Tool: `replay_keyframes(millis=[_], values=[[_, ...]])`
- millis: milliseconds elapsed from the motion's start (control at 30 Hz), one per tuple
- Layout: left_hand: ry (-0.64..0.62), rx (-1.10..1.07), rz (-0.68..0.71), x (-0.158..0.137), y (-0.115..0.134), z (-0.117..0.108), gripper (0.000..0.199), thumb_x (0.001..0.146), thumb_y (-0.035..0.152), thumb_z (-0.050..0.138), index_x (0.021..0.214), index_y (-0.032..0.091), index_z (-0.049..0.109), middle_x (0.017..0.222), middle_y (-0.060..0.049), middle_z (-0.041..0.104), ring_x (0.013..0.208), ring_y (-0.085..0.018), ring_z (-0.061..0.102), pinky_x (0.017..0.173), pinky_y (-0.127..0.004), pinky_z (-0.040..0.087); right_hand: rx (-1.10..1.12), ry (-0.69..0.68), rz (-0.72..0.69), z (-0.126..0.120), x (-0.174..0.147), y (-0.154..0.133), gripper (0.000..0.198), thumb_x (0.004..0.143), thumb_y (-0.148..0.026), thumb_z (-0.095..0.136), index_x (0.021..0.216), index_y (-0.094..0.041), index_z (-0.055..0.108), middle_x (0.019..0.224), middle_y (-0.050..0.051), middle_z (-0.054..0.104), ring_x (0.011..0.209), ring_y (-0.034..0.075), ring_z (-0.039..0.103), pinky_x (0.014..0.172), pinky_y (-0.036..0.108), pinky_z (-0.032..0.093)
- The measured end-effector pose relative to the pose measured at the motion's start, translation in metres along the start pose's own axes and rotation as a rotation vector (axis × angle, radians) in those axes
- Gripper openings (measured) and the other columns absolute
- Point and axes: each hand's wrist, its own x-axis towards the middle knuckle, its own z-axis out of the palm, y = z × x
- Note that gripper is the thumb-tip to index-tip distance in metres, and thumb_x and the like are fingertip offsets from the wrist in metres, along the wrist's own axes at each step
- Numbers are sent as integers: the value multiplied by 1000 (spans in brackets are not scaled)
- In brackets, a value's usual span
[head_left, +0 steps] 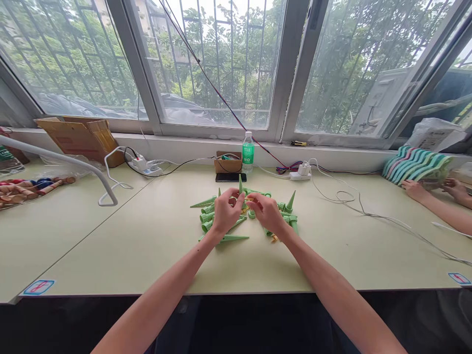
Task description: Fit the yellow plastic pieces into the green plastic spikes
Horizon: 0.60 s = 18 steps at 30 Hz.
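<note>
My left hand (pixel 227 210) is closed around a green plastic spike (pixel 241 185), whose pointed tip stands upward above the fingers. Close beside it, my right hand (pixel 266 211) has its thumb and fingertips pinched together at the spike's side. Something small and yellowish shows at those fingertips, too small to make out. Several more green spikes (pixel 236 238) and tube-like green parts (pixel 207 217) lie around and under both hands. A green cone (pixel 290 201) points up on the right of the pile. Small yellow-orange pieces (pixel 274 239) lie among the parts, partly hidden by my hands.
Behind the pile are a black phone (pixel 230 177), a small cardboard box (pixel 228 163) and a water bottle (pixel 248 153). Power strips (pixel 300 174) and white cables (pixel 363 211) run along the table. At right, another person's hands (pixel 416 190) touch stacked pastel hangers (pixel 415 164).
</note>
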Motion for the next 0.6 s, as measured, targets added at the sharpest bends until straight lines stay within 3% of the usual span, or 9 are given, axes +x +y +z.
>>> replay_keyframes(millis=[367,600], values=[[-45,-43,10,-2,-2,1,27,87,44,57,85,17,60,77,-3,61,53,-11,59,44,-19,41,-5,-18,6,-3,0,-3,32,100,-41,40,89,-19,61,63,-1,57,54,12,48,59,23,38],[-77,-44,42,-3,0,1,25,86,42,58,86,17,58,79,-2,59,48,-6,50,42,-18,38,-47,21,28,-3,0,-1,39,100,-46,38,78,-20,58,57,-2,51,50,12,41,54,24,34]])
